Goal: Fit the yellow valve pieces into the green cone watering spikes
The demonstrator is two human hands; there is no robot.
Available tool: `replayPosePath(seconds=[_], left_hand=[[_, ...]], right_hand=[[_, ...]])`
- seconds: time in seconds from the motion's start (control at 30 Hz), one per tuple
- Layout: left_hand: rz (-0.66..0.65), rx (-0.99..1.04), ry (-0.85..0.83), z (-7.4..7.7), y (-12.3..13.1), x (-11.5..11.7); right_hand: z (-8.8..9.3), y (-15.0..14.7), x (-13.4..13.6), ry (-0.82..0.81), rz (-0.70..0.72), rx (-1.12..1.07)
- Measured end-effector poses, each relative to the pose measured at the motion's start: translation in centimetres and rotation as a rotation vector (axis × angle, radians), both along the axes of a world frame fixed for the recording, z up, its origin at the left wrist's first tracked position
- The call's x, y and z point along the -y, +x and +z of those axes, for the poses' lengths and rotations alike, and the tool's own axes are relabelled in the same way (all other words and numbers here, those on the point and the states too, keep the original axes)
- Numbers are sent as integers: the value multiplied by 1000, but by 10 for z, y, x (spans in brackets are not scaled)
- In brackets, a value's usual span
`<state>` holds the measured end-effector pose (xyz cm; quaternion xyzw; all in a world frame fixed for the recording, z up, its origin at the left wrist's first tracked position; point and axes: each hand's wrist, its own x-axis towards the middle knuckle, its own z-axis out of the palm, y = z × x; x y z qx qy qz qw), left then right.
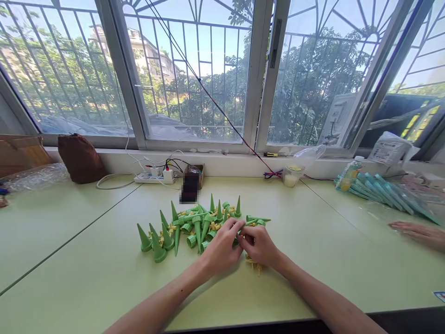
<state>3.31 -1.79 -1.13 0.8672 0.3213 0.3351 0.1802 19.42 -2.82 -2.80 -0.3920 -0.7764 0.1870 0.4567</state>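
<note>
Seemingly mid-assembly: pinching one green spike (238,240) at the 5 o'clock edge of the pile (194,225) on the desk (86,260). Left hand (222,243) knuckles up, fingers (233,228) closed tight on it. Right hand (259,243) meeting from 3 o'clock, likewise closed on it. Yellow bits (255,265) just beneath. Next, probably: fine alignment, steady wrists, small twist.

Both bare forearms are stretched forward from the lower edge and are angled toward each other; the left hand (222,246) and the right hand (259,245) are held together in the middle, so that the fingertips are touching; both hands are kept with the back upward; the fingers are curled and pinched closed.
</note>
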Motion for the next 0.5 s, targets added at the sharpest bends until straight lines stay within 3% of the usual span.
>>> replayPosePath(seconds=[0.5], left_hand=[[-6,3,7,1,0,0]], right_hand=[[1,0,0,-17,2,14]])
